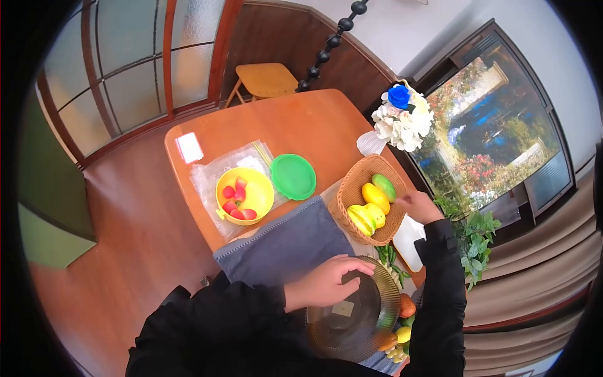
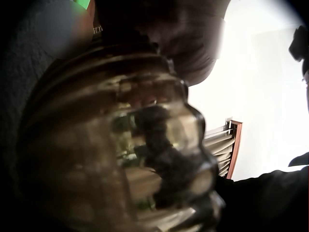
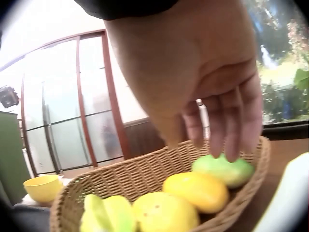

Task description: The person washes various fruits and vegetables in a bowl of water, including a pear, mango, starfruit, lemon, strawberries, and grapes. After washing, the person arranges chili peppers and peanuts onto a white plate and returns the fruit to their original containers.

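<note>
In the head view, my left hand lies over the near-left rim of a ribbed glass bowl, thumb and fingers spread apart. Ribbed glass fills much of the left wrist view below the hand. My right hand is at the right side of a wicker basket. Seen from the right wrist, this hand hangs with loose fingers over a green mango; whether they touch is unclear. Beside it in the basket lie a yellow mango, a round yellow fruit and a star-shaped one.
A yellow bowl of red fruits and a green plate stand at the left on the wooden table. Grey cloth lies in front. Green peppers and more produce sit around the glass bowl; white flowers stand behind the basket.
</note>
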Demonstrator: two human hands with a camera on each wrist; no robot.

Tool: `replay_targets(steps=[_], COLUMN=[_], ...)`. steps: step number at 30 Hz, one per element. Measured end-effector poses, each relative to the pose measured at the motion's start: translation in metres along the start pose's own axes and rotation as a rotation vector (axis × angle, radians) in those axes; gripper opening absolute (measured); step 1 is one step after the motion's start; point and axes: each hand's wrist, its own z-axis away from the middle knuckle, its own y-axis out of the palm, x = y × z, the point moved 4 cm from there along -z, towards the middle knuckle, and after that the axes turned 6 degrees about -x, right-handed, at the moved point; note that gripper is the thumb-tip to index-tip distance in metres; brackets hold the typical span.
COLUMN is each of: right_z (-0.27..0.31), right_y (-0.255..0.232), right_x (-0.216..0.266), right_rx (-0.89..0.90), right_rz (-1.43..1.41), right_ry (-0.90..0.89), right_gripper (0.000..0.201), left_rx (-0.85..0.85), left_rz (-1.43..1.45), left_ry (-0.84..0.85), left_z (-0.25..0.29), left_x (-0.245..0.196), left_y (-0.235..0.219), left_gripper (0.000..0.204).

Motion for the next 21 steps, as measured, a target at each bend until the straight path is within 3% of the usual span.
replay_targets(steps=[2, 5, 10, 12, 16, 19, 21], right_z=[0.007, -0.004, -0.01, -0.012, -0.006, -0.004, -0.002], right_y=[0.02, 0.046, 0.035, 0.04, 0.04, 0.048, 0.046], right_x=[0.04, 0.056, 0.07, 0.069, 0.08, 0.096, 0.099], right_rx=[0.037, 0.068, 0.308, 0.395, 0.427, 0.437, 0.408], right_rz=[-0.311, -0.061, -0.18, 0.01, -0.03, 0.108, 0.048], right_ry=[-0.314, -0.428, -0.282, -0.279, -0.267, -0.329, -0.292], right_gripper=[0.066, 0.074, 0.085, 0.087, 0.087, 0.089, 0.09], left_rx=[-0.004, -0.017, -0.118, -0.131, -0.049, -0.031, -0.042], left_rz=[-0.004, 0.033, -0.004, 0.002, 0.01, 0.006, -0.001], left_ry=[0.006, -0.026, 0.068, 0.082, -0.003, -0.065, -0.025], left_z=[-0.002, 0.0, -0.002, -0.004, -0.003, -0.004, -0.004], left_x=[-0.002, -0.003, -0.003, -0.003, -0.003, -0.001, -0.002], left_y=[0.001, 0.0, 0.002, 0.002, 0.003, 0.004, 0.004], left_gripper=[0.028, 0.028, 0.03, 0.03, 0.03, 0.029, 0.029])
